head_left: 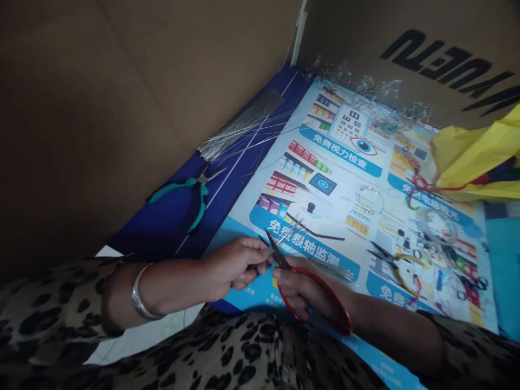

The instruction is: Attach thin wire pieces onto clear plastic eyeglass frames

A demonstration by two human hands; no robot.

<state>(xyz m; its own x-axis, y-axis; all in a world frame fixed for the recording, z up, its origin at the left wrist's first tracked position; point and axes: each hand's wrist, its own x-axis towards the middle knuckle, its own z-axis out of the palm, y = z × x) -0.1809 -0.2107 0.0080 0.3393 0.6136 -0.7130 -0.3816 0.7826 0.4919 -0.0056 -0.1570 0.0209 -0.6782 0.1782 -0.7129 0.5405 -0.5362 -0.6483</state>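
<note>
left hand (241, 265): thumb and forefinger pressed together on thin wires (286, 234), remaining fingers curled. wires sit at the pinch and fan out toward about 1 o'clock; seems held by one end so the loose tips stay clear of the fingers. right hand (298, 287): fingers wrapped round the orange handles of the scissors (281, 258), handles running back to 4 o'clock, blades parted and aimed at 11, close to the pinch. probably gripped this way so the blades reach the wires without the hands crossing. can't tell if a blade touches wire.

clock from the hands: teal pliers (202, 181) at 10, jaws spread, lying by a big bundle of wires (244, 124) at 11 to 12; likely within easy reach for the left side. short wire bundle (333, 268) at 3, just past the right wrist. yellow pliers (394, 262) further out at 3, on the poster (252, 200), looks like spare tool parking. wire coil (436, 227) between 2 and 3, yellow bag (471, 151) at 2. cardboard (122, 81) standing from 9 to 12, maybe as a side screen.
</note>
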